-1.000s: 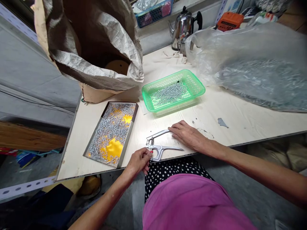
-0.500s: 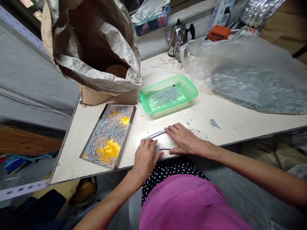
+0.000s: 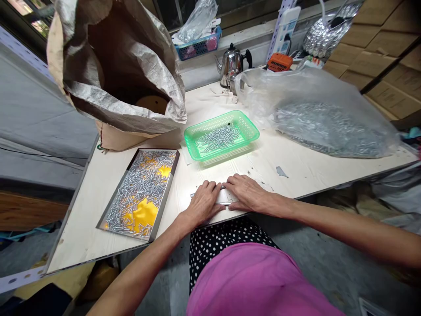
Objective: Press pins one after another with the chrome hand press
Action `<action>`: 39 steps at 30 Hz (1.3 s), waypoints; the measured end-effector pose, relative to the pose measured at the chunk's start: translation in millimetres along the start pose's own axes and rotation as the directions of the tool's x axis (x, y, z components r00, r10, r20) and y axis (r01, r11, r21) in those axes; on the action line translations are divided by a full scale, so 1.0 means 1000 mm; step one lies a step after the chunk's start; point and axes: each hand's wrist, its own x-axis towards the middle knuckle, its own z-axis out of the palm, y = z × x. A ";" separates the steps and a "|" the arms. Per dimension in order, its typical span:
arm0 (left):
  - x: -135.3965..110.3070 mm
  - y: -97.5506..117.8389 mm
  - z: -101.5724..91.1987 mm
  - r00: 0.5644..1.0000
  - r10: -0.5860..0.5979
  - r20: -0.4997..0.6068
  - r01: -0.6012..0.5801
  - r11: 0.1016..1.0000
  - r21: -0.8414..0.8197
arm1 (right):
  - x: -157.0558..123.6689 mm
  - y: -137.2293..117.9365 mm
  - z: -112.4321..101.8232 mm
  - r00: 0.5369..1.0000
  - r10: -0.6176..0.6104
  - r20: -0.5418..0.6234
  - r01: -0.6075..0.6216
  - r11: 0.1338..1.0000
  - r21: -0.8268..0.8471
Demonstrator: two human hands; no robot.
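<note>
A flat, pale piece with shiny metal edges (image 3: 226, 196) lies on the table by its front edge, partly covered by both hands. My left hand (image 3: 204, 201) grips its left part, thumb on the near edge and fingers over the far edge. On the right side, my right hand (image 3: 248, 193) clasps it the same way, close to the left. Left of the hands is a shallow metal-sided tray (image 3: 167, 197) of small silvery pins on a yellow bottom. Beyond them stands a green plastic basket (image 3: 248, 125) with more of these pins.
A large open woven sack (image 3: 115, 109) stands at the back left. To the right, a clear plastic bag (image 3: 329, 118) full of small metal parts lies on the table (image 3: 210, 173). Further back are a metal kettle (image 3: 230, 66), an orange box (image 3: 279, 62) and stacked cartons (image 3: 378, 57).
My hands have come closer together on the metal-edged piece, the left sliding right and covering more of it. The camera view has shifted slightly.
</note>
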 end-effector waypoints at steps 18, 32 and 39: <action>0.017 0.002 0.016 0.957 -0.205 -0.207 0.197 0.979 -0.057 | 0.036 0.025 0.000 0.992 -0.115 0.060 0.117 0.992 -0.042; -0.025 0.068 0.069 0.897 -0.206 -0.392 0.179 0.978 -0.105 | 0.059 0.055 0.006 0.993 -0.052 -0.110 0.048 0.998 -0.036; -0.026 0.067 0.063 0.906 -0.201 -0.371 0.139 0.972 -0.188 | 0.073 0.010 0.003 0.989 -0.073 -0.131 0.048 0.982 -0.183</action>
